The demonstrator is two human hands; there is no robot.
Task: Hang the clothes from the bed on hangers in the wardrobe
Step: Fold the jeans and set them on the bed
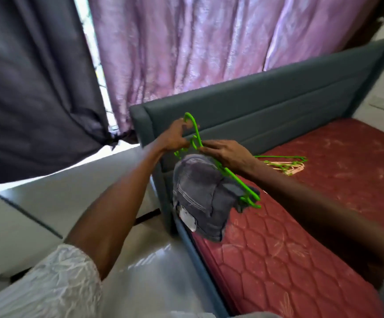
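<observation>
Head view: both hands (pixel 197 145) grip the green hanger (pixel 239 180) carrying grey jeans (pixel 200 198).

Grey jeans (pixel 200 193) drape folded over a tilted green hanger (pixel 239 182).

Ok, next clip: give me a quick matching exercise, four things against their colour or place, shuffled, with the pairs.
Things:
1. hanger in the hands
2. jeans
3. mattress
4. spare hangers

Colour or place:
A. dark red, quilted
B. lying on the bed near the headboard
C. bright green, gripped by the left hand and the right hand
D. grey, draped over the hanger

Pairs: 1-C, 2-D, 3-A, 4-B
</observation>
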